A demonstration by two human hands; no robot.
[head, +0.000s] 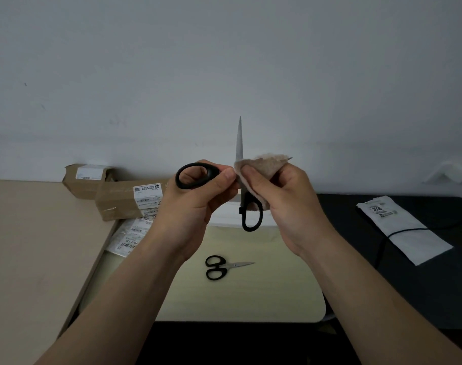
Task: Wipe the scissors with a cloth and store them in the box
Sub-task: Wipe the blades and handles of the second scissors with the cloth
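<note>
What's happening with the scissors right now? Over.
Left hand grips big black-handled steel scissors, blades open. Right hand pinches fuzzy beige cloth round one blade. Small black-handled scissors lie on pale table. Nothing blocking.

Single head-worn wide-angle view, forward and down, close above left hand (198, 200) and right hand (284, 198).

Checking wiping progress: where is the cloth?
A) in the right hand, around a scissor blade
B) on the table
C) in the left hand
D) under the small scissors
A: the right hand pinches the cloth around a blade of the scissors; the left hand grips a handle.
</note>
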